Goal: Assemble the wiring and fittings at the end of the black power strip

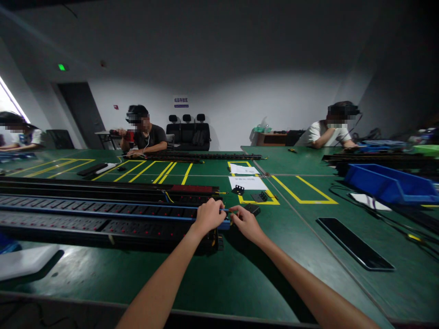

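Long black strips with rows of sockets (144,227) lie side by side on the green table (274,283), reaching in from the left. A blue rail (103,208) runs along them. My left hand (210,215) is closed over the right end of the blue rail. Just right of it, my right hand (245,221) has its thumb and fingertips pinched together at the rail's end; what is between them is too small to make out. A small black part (252,209) lies just behind my right hand.
Black brackets (238,189) and white papers (248,183) lie beyond my hands. At right are a dark phone-like slab (355,243), a blue bin (391,185) and cables. A white object (27,261) lies front left. Several people sit across the table.
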Motion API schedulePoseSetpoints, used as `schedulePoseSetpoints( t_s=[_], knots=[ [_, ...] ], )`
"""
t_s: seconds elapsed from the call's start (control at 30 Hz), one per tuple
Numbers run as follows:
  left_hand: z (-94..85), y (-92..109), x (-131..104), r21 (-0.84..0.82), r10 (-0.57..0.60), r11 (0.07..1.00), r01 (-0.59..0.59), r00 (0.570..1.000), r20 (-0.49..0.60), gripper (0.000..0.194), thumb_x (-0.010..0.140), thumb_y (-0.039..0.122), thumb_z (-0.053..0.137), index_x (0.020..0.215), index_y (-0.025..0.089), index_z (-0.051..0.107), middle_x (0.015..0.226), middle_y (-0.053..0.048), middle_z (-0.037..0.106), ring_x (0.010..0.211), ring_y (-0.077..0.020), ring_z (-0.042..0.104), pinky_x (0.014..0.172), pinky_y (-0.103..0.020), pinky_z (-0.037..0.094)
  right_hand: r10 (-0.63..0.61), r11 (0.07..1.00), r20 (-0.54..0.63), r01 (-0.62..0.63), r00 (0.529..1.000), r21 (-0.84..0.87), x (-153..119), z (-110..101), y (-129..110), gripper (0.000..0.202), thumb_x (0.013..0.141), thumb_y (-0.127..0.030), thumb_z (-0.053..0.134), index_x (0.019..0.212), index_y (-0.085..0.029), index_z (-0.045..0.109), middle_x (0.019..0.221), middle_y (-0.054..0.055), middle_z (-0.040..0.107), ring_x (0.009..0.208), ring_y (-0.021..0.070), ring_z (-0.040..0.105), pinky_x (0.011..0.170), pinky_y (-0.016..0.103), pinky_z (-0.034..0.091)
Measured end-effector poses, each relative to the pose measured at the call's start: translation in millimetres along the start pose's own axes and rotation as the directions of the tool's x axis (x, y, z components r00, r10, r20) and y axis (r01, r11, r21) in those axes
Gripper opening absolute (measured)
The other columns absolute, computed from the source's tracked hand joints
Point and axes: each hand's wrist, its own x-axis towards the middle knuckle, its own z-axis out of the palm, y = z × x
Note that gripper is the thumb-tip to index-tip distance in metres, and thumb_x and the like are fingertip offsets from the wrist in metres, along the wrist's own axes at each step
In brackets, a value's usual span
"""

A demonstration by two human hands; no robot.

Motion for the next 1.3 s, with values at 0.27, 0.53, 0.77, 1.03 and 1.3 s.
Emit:
schedulePoseSetpoints(
  t_s=[0.27, 0.53, 0.77, 1.03, 1.3],
  knots=[
    [0.7, -0.9, 0.6, -0.005, 0.01, 1.0, -0.01, 1.0, -0.009, 0.021, 0.085, 0.035, 0.053, 0.101, 0.03, 0.066, 0.101, -0.004, 0.063, 0.09, -0.024, 0.067, 0.079, -0.034, 0.051, -0.011, 1.0, -0.005, 0.01, 1.0, -0.013, -0.5, -1.2, -1.6, 0.031, 0.086, -0.038, 0.05, 0.103, -0.019, 0.067, 0.062, -0.003, 0.054, 0.058, 0.0166, 0.053, 0.057, 0.026, 0.035],
    [-1.0, 0.2, 0.2, 0.002, 0.002, 1.0, -0.002, 1.0, 0.004, 0.021, 0.085, 0.035, 0.054, 0.102, 0.029, 0.067, 0.101, -0.004, 0.063, 0.091, -0.0235, 0.067, 0.079, -0.032, 0.05, -0.011, 1.0, -0.006, 0.011, 1.0, -0.012, -0.5, -1.1, -1.3, 0.031, 0.086, -0.037, 0.05, 0.104, -0.019, 0.067, 0.061, -0.003, 0.053, 0.058, 0.0166, 0.052, 0.056, 0.025, 0.034],
    [-1.6, 1.0, -0.2, 0.005, -0.002, 1.0, 0.002, 1.0, 0.012, 0.022, 0.086, 0.035, 0.053, 0.102, 0.029, 0.066, 0.103, -0.005, 0.063, 0.092, -0.0231, 0.066, 0.08, -0.032, 0.05, -0.01, 0.999, -0.007, 0.01, 1.0, -0.031, -0.4, -1.1, -1.4, 0.031, 0.086, -0.037, 0.05, 0.103, -0.019, 0.067, 0.062, -0.003, 0.054, 0.059, 0.0168, 0.053, 0.058, 0.025, 0.034],
    [-1.9, 1.2, -0.1, 0.011, -0.002, 1.0, 0.002, 1.0, 0.007, 0.022, 0.086, 0.035, 0.053, 0.102, 0.029, 0.066, 0.103, -0.004, 0.064, 0.091, -0.024, 0.067, 0.08, -0.034, 0.051, -0.015, 0.999, -0.014, 0.015, 1.0, -0.036, -0.5, -0.9, -2.3, 0.03, 0.086, -0.037, 0.05, 0.102, -0.019, 0.068, 0.06, -0.003, 0.052, 0.057, 0.0163, 0.052, 0.056, 0.025, 0.033],
    [-5.4, 3.4, -1.4, 0.009, -0.007, 1.0, 0.006, 1.0, 0.021, 0.022, 0.086, 0.034, 0.054, 0.103, 0.029, 0.066, 0.104, -0.005, 0.064, 0.095, -0.0235, 0.067, 0.082, -0.032, 0.051, -0.004, 1.0, 0.001, 0.004, 1.0, -0.023, -0.4, -1.4, -2.1, 0.031, 0.087, -0.037, 0.05, 0.104, -0.019, 0.067, 0.062, -0.003, 0.054, 0.058, 0.0165, 0.053, 0.057, 0.025, 0.034]
  ],
)
